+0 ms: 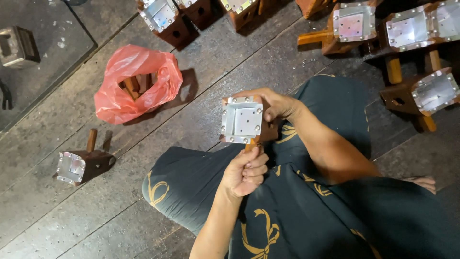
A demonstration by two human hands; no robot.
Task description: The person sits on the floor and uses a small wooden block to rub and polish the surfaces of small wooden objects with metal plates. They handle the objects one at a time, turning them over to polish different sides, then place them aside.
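The person sits on the floor in dark green cloth with gold bow shapes [306,211] over the knees. The left hand [245,171] is closest to the camera. Its fingers are curled tight around a short light wooden peg [250,144] that sticks out from the bottom of a small dark wooden block with a shiny square metal plate [242,121] on its face. The right hand [277,104] wraps around the far side of that block, thumb at the edge of the plate, holding it firmly. So the block sits in the air between both hands, just above the lap, with the metal side turned up toward the camera (little round screws show at its corners).

A bit farther out on the grey plank floor [57,201], to the left, lies another brown block with a metal plate and a peg [81,164], resting on its side. Beyond it sits a crumpled red plastic bag [136,86], open at the top, with more wooden pegs inside.

Farthest away, along the top and right side, is a group of the same metal-faced wooden blocks [383,29]. Some lie tipped over, and some touch each other. At the far left edge is a grey metal box [17,45], apart from everything else.
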